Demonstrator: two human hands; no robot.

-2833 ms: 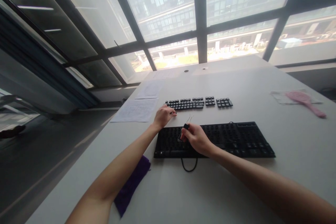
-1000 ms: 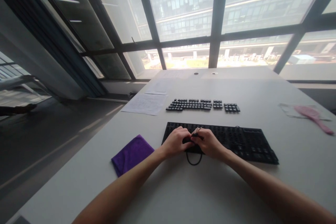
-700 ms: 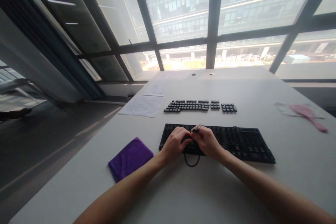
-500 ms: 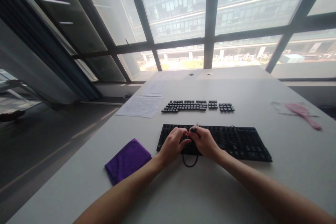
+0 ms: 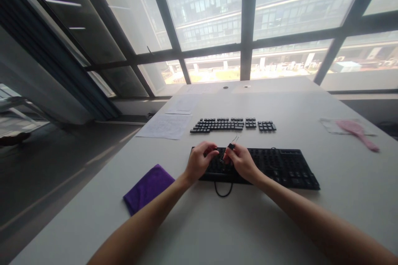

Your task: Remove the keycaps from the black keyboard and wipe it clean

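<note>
A black keyboard (image 5: 280, 167) lies in front of me, with many of its keycaps off. Above its left half, my right hand (image 5: 241, 159) is closed around a keycap puller (image 5: 231, 146) with a black handle and thin wire prongs. Some wire sticks up beyond the fingers and some points down towards the keyboard. My left hand (image 5: 201, 160) is just to the left, thumb and fingertips pinched on what looks like a small black keycap (image 5: 215, 148), mostly hidden. The two hands are slightly apart. A loop of black cable (image 5: 224, 196) shows at the keyboard's near edge.
Behind the keyboard, loose black keycaps (image 5: 217, 125) lie in rows grouped like a keyboard layout. A folded purple cloth (image 5: 147, 188) is at left, near my forearm. Printed sheets (image 5: 164, 126) lie farther back. A pink brush (image 5: 357, 132) rests at right on the white table (image 5: 248, 223).
My hands, together over the keyboard before, have separated a little. The left hand moved left, and the puller in my right hand shows more clearly. The keyboard looks nearly unmoved.
</note>
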